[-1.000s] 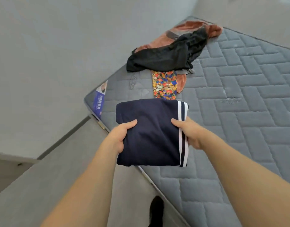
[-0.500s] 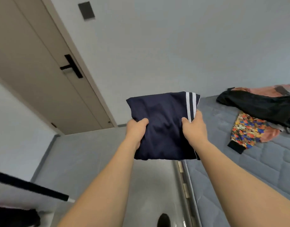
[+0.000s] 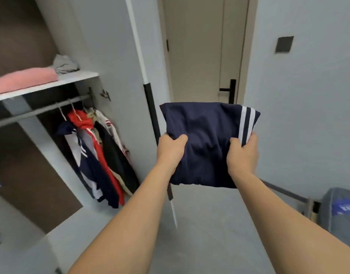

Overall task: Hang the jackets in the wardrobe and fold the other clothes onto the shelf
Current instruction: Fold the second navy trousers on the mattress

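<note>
We hold the folded navy garment between both hands: the left hand and right hand each pinch a side edge, thumbs on top, which we judge keeps the fold intact. Up and left of the left hand, the shelf carries a pink fold and a grey item. Below it, jackets hang from the rail.

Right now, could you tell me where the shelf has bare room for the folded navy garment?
The shelf looks bare at its front right corner, right of the pink fold and in front of the grey bundle. Its left is covered by pink. Both the left hand and right hand grip the navy garment.
</note>
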`<move>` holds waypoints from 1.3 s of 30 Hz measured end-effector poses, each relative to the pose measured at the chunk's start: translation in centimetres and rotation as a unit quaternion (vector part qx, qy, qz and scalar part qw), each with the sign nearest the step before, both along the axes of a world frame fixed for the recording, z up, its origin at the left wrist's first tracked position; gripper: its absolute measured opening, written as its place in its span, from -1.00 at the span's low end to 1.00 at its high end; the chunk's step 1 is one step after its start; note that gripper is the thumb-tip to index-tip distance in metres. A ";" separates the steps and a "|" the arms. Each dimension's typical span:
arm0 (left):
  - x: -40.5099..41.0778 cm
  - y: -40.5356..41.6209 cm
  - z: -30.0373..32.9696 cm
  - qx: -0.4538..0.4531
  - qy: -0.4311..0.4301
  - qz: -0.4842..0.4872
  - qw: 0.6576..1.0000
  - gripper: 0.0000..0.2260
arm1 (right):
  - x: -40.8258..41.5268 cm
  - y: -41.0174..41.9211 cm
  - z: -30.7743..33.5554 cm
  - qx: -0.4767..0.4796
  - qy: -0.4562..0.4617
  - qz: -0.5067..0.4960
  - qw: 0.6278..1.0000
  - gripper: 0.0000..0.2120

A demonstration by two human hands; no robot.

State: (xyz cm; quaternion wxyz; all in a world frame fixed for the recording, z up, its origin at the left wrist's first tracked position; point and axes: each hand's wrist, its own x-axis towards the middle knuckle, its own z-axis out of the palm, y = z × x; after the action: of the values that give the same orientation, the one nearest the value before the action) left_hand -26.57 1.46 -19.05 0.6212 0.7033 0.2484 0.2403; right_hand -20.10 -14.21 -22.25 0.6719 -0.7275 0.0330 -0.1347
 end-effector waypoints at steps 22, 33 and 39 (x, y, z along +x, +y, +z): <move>-20.3 36.0 8.4 -0.010 -0.053 0.333 0.941 -0.86 | -10.3 42.9 8.9 0.000 -0.077 0.368 0.926 -0.81; -11.3 47.6 19.6 0.027 -0.104 0.370 0.923 -0.63 | 0.4 56.2 19.1 0.079 -0.107 0.452 0.882 -0.94; -7.0 55.6 27.6 0.047 -0.086 0.374 0.922 -0.60 | 5.4 65.0 26.7 0.073 -0.131 0.458 0.876 -0.83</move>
State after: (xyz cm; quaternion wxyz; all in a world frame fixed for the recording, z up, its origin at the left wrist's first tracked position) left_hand -33.60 57.09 8.50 0.4708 0.5644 0.4277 0.5262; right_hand -14.73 50.81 4.47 0.7078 -0.5863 -0.3821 0.0966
